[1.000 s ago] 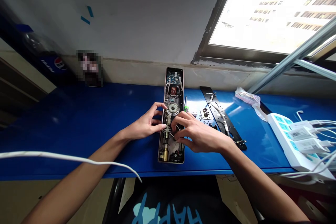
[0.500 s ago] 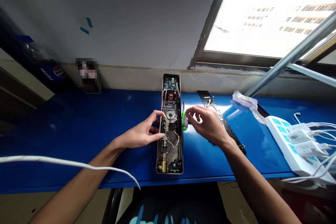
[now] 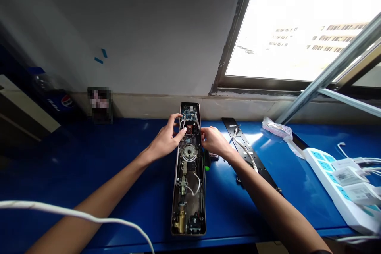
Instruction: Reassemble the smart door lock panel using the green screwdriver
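A long narrow electronic door lock (image 3: pixel 189 174) lies with its inside uncovered, showing circuit boards, a round metal disc, white wires and a brass part. My left hand (image 3: pixel 164 138) grips its upper left wall, thumb over the inside by a red component (image 3: pixel 189 129) and index finger at the rim beside the circuit board. Against the opposite wall, my right hand (image 3: pixel 216 141) has its fingers curled in; their tips are partly hidden. A screwdriver with a green and black handle (image 3: pixel 206 162) is on the table just below my right hand, its shaft out of sight.
A black backing plate (image 3: pixel 247 149) with a white cable lies right of the lock. Further right are a plastic packet (image 3: pixel 276 129) and a white power strip (image 3: pixel 327 178) with plugged-in adapters. A white cable (image 3: pixel 89 216) crosses the lower left. A Pepsi bottle (image 3: pixel 56 99) stands far left.
Both hands have moved up along the lock toward its far end. The right hand has let go of the screwdriver beside the lock. The view has tilted up, so everything sits lower.
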A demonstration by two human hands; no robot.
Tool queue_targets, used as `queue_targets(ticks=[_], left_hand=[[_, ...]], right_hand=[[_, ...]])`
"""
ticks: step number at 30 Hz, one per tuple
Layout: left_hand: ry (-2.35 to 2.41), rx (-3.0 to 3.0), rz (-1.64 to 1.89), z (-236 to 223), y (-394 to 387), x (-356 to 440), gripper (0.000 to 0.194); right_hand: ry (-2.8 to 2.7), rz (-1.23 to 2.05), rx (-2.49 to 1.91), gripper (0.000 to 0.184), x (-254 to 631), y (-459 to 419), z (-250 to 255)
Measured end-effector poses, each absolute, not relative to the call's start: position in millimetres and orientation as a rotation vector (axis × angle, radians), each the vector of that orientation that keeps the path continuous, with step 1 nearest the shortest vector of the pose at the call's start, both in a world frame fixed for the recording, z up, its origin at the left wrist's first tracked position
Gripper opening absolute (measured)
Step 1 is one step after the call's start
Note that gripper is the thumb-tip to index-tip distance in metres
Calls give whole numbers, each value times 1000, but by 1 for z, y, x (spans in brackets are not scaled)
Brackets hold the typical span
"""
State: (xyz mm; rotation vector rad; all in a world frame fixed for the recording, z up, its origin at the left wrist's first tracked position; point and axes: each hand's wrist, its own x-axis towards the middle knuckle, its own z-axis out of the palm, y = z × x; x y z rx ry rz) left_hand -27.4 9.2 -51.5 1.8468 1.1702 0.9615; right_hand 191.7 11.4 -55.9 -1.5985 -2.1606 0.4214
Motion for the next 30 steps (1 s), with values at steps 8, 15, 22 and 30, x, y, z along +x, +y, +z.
queue_targets(ticks=[8,15,22,30], left_hand=[[1136,1739,1193,-66,63,-10,53],[1092,1847,1182,-63,54,-14,58],[1087,1998,1103,-58,40,-20,51],[1166,2079,973,-47,17,-19,47]], right_hand=[[-1820,599,-1629,14,211,8,-36],[-1809,812,-1461,14,214,1,8],[-1928,932,-1368,16,208,11,13],[-2058,1004,-1377,13,217,5,14]])
